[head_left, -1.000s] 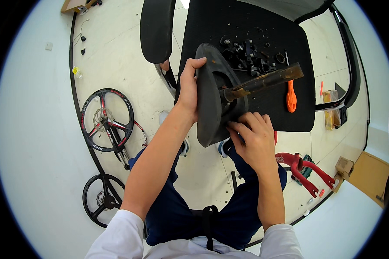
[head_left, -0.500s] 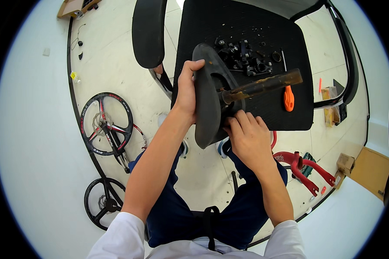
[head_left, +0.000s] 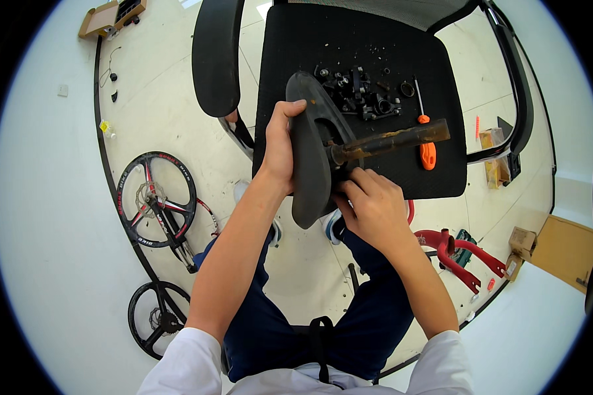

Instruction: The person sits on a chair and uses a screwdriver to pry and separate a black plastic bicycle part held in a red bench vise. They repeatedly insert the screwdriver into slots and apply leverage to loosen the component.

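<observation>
A black bicycle saddle (head_left: 308, 155) with a rusty seat post (head_left: 392, 143) is held on its side above the chair's front edge, the post pointing right. My left hand (head_left: 281, 145) grips the saddle's left side, thumb over its upper edge. At the saddle's underside, just below the post clamp, my right hand (head_left: 372, 201) has its fingers bent together. Its fingertips are partly hidden, and what they pinch cannot be made out. Small black metal parts (head_left: 362, 95) lie on the chair seat (head_left: 402, 181) beyond the saddle, and an orange-handled screwdriver (head_left: 427, 155) rests to their right.
On the floor at left lie a three-spoke bike wheel with a fork (head_left: 157, 197) and a second black wheel (head_left: 153, 319). A red bike frame (head_left: 445, 247) is at right, near cardboard boxes (head_left: 523, 243). Chair armrests (head_left: 216, 59) flank the seat.
The view has shifted slightly, so the chair and floor objects sit a little lower and further left. My hands keep their hold on the saddle; the right fingers have moved slightly at its underside.
</observation>
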Tool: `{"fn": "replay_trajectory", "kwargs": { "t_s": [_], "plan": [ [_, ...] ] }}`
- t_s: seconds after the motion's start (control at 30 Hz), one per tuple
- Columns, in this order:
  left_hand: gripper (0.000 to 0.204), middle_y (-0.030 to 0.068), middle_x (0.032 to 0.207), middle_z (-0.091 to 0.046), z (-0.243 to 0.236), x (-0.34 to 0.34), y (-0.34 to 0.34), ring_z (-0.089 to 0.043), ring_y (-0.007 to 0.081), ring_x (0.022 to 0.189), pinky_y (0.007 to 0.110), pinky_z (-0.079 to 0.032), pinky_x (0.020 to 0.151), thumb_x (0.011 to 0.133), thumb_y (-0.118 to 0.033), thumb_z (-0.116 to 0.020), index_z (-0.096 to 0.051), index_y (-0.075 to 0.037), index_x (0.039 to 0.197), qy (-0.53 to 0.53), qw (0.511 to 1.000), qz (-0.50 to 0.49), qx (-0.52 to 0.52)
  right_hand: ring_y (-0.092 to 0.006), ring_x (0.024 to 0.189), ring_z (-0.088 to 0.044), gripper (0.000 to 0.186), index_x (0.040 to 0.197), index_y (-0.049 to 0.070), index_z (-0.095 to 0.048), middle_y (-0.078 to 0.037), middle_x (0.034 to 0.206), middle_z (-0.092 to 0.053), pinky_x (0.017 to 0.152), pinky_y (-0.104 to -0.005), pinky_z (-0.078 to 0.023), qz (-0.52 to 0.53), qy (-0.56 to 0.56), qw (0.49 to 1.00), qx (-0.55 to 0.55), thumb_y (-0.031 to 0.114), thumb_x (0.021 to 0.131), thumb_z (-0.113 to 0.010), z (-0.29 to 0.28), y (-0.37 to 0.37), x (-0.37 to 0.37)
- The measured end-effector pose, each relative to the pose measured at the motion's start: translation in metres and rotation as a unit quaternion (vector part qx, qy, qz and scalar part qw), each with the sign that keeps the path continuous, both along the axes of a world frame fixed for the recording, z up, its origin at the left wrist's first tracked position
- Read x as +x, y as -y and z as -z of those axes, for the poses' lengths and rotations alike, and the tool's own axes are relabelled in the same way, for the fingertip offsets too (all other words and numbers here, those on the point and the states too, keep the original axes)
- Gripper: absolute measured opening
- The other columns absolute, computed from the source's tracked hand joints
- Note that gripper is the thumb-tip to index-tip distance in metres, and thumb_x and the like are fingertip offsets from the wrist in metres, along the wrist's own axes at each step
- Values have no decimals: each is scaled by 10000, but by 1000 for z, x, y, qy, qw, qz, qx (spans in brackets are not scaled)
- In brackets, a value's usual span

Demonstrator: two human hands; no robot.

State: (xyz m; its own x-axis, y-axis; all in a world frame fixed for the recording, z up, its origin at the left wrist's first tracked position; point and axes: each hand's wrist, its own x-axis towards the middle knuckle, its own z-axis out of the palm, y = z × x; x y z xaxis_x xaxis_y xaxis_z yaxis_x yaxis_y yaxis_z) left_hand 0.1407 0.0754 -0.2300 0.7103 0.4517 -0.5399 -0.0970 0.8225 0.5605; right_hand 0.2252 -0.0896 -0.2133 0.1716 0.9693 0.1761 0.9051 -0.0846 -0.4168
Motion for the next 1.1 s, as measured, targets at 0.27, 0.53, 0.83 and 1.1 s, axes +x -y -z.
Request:
{"fn": "replay_trajectory", "kwargs": {
  "t_s": [0.27, 0.53, 0.83, 1.1],
  "plan": [
    [601, 126, 954, -681, -1, 0, 0, -656, 212, 813, 326, -529, 710, 827, -527, -493, -645, -24, 1120, 7, 1000, 4, -1, -241, 723, -642, 174, 836, 56, -675, -47, 835, -614, 622, -356, -523, 53, -65, 997, 4, -1, 693, -755, 10, 4, -9],
    [641, 146, 972, -687, 3, -1, -3, -660, 224, 822, 340, -535, 741, 821, -549, -494, -640, -11, 1136, 6, 1000, 5, 2, -188, 748, -626, 127, 854, 44, -672, -45, 859, -580, 620, -321, -504, -85, 69, 994, -2, 54, 728, -667, 3, 6, 5],
    [644, 152, 992, -683, -2, 1, -2, -660, 231, 832, 345, -532, 730, 821, -560, -488, -642, -17, 1132, 13, 1000, 19, -17, -191, 657, -624, 145, 850, 39, -659, -49, 871, -595, 595, -307, -507, -116, 27, 993, -26, 48, 710, -695, -14, -6, 21],
    [625, 171, 1178, -680, 7, -7, -18, -673, 296, 1032, 419, -529, 954, 886, -506, -452, -598, -36, 1271, 99, 992, -37, -65, -136, 645, -637, 75, 868, 35, -669, -66, 825, -645, 601, -270, -503, 219, -149, 964, 35, 24, 809, -715, 35, 8, 61]
  ]
}}
